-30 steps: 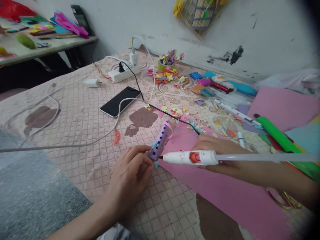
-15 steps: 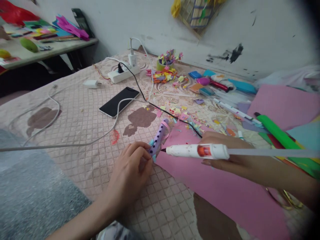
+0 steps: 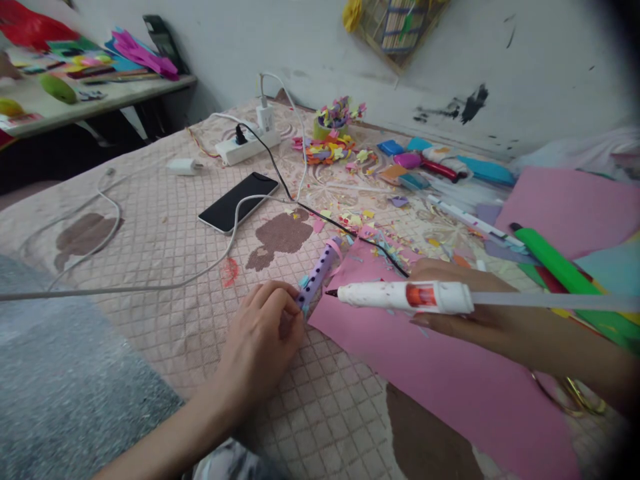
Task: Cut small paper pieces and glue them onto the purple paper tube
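Probably light and easily crushed, the purple tube (image 3: 318, 273) left of the pink sheet (image 3: 415, 363) suits the near-end pinch of my left hand (image 3: 267, 327), while my right hand (image 3: 467, 328) grips the glue gun (image 3: 377, 296).

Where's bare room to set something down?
Tablecloth shows bare between the charger, phone and white cable; nearer, between the left hand and near pink sheet. Crowded: around the paper scraps and right hand.

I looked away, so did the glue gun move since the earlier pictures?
Yes. Against the phone, the glue gun has moved right and slightly up in the picture.
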`<action>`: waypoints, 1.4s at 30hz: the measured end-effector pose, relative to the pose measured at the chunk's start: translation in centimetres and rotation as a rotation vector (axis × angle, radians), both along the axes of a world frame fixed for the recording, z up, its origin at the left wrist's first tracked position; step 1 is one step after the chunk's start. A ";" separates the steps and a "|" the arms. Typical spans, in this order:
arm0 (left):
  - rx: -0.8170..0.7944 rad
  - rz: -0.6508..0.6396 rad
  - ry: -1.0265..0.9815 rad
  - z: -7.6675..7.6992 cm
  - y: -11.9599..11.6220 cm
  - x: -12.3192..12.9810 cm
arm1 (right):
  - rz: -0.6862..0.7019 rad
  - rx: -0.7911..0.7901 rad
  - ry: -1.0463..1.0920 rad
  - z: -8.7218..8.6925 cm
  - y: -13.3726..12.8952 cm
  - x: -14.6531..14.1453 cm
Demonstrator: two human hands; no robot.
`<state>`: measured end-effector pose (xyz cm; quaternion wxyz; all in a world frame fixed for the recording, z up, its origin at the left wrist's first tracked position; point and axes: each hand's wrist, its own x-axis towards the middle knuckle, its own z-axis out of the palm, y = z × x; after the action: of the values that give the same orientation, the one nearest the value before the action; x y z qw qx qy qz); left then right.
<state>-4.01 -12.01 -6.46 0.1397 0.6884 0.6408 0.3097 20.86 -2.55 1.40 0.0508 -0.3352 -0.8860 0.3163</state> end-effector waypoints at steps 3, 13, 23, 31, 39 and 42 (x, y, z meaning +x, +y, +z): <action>0.014 0.016 0.001 0.1 -0.1 0.1 | -0.020 0.031 -0.017 0.1 -0.1 0.1; -0.009 0.044 0.037 0.1 0.0 0.3 | -0.332 0.092 0.007 -0.6 0.6 1.7; 0.037 0.042 0.074 -0.7 0.0 -0.1 | -0.747 0.227 0.179 -4.0 9.5 4.8; 0.022 0.059 0.070 -0.4 0.2 0.0 | -0.663 0.229 0.118 -7.1 11.6 6.5; 0.005 0.075 0.083 -0.5 0.2 -0.2 | -0.663 0.274 0.219 -7.4 10.6 6.8; -0.028 0.088 0.084 -0.5 0.1 -0.1 | -0.659 0.310 0.251 -7.5 10.3 6.5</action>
<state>-4.11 -11.87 -6.95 0.1084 0.6700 0.6800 0.2774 27.37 7.76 -6.11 0.3080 -0.5489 -0.7550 0.1838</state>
